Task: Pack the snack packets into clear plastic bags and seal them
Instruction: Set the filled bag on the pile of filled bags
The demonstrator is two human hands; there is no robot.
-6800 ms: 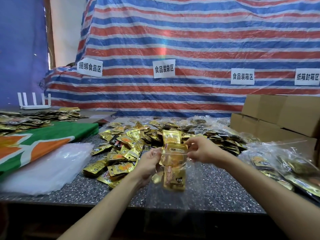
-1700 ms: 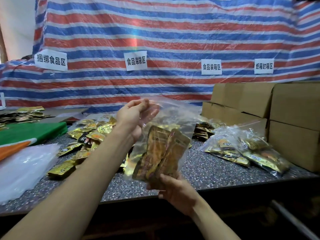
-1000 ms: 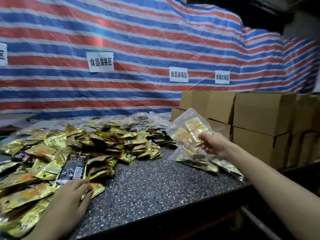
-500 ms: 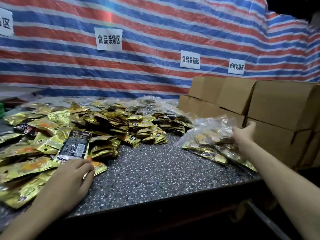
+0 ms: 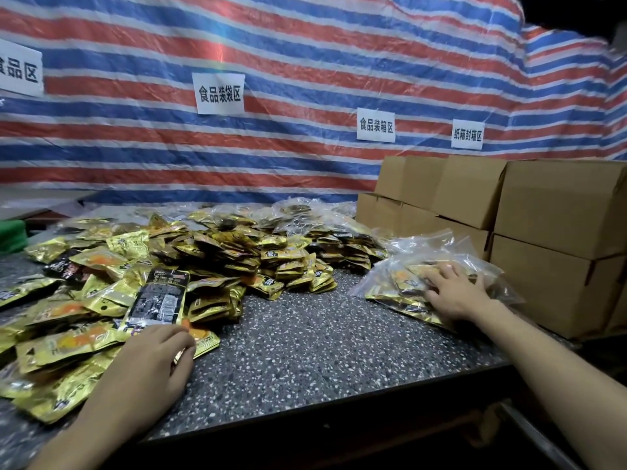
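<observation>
A big heap of loose gold snack packets (image 5: 217,252) covers the left and middle of the speckled table (image 5: 305,340). A black packet (image 5: 159,296) lies face up near its front. My left hand (image 5: 152,361) rests on gold packets at the heap's front edge, fingers loosely bent, holding nothing that I can see. On the right lies a pile of filled clear plastic bags (image 5: 407,283). My right hand (image 5: 456,291) lies flat on top of that pile, fingers spread.
Stacked cardboard boxes (image 5: 556,239) stand at the right, close behind the bag pile. A striped tarp wall with paper signs (image 5: 220,93) runs along the back. The table's front edge (image 5: 339,405) is near me. More bagged packets (image 5: 295,212) lie at the back.
My right hand carried the filled bag to the right pile, put it down and now lies flat on it. My left hand came down onto the loose packets and stayed.
</observation>
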